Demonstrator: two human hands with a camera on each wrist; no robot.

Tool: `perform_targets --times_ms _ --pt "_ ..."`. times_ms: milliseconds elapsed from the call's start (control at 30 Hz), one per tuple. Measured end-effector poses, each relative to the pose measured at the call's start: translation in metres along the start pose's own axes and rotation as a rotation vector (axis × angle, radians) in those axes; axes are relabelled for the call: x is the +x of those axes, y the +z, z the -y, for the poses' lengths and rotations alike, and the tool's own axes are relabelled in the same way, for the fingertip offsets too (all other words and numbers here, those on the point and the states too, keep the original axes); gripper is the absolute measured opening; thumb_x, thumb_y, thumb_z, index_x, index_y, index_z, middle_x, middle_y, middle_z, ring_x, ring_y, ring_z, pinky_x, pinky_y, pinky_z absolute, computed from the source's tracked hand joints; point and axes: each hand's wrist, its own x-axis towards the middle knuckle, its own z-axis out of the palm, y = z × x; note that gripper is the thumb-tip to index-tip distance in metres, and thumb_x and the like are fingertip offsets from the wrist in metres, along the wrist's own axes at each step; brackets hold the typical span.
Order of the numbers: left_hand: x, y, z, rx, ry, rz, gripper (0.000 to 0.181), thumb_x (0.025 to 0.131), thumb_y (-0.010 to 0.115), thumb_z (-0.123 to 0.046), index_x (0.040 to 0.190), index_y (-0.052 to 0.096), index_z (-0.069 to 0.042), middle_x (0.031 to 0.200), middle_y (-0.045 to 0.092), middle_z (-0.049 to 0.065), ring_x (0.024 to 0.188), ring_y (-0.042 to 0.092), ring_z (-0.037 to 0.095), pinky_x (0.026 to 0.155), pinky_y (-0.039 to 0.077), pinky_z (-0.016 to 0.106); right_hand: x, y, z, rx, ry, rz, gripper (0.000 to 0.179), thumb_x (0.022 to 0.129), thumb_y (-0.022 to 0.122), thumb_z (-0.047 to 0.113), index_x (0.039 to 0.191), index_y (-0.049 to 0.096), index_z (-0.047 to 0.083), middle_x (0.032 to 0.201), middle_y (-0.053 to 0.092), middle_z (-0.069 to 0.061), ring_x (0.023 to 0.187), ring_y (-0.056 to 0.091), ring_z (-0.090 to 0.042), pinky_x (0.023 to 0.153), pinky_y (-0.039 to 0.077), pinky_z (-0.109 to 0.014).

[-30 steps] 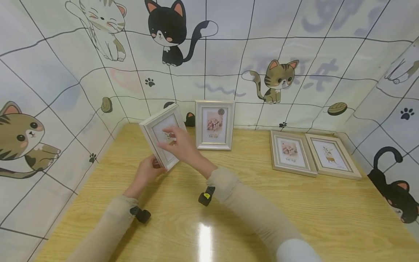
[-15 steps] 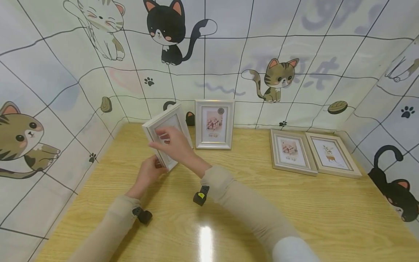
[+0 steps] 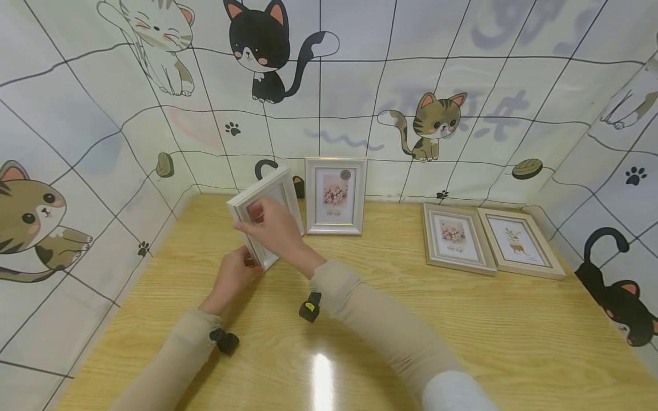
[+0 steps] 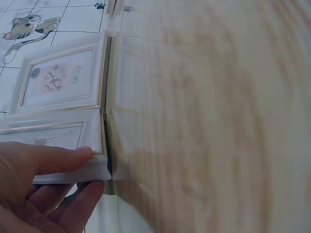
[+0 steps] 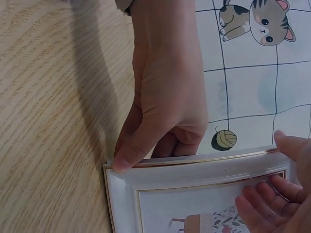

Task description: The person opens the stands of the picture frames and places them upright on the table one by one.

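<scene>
White frame (image 5: 204, 173), plant print (image 5: 218, 223) clearest in right-wrist view

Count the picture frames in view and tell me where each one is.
4: a tilted frame held in the left hand, a standing frame beside it, and a greyish frame and beige frame lying at right on the table.

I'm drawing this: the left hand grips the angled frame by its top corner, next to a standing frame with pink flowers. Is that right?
Not the top: the head view shows the left hand gripping the angled frame by its bottom corner. The rest is right.
</scene>
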Motion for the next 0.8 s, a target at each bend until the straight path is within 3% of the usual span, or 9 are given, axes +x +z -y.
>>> perform_targets --times_ms 233,567,800 --pt "-0.001 -0.001 0.002 0.022 0.042 0.004 0.039 0.083 0.072 0.007 0.12 0.059 0.014 0.116 0.067 0.033 0.106 0.069 0.044 0.091 0.059 0.049 -0.003 0.002 0.003 -0.101 -0.017 -0.025 0.03 0.091 0.072 0.036 0.103 0.062 0.011 0.095 0.069 0.001 0.082 0.063 -0.006 0.068 0.048 -0.01" --pt "-0.001 -0.002 -0.002 -0.018 0.081 0.065 0.047 0.087 0.075 -0.005 0.128 0.056 0.006 0.125 0.065 0.029 0.111 0.067 0.042 0.094 0.058 0.048 -0.009 0.007 -0.007 -0.036 -0.082 -0.09 0.02 0.081 0.067 0.023 0.096 0.058 0.013 0.088 0.065 0.003 0.076 0.06 -0.006 0.065 0.046 -0.01" --pt "0.002 -0.005 -0.003 -0.041 0.078 0.13 0.056 0.089 0.074 -0.008 0.138 0.05 0.004 0.131 0.062 0.029 0.115 0.065 0.042 0.094 0.058 0.047 -0.01 0.003 -0.018 0.083 -0.056 -0.049 0.021 0.08 0.067 0.021 0.098 0.06 0.012 0.088 0.068 0.001 0.077 0.062 -0.005 0.068 0.051 -0.012"
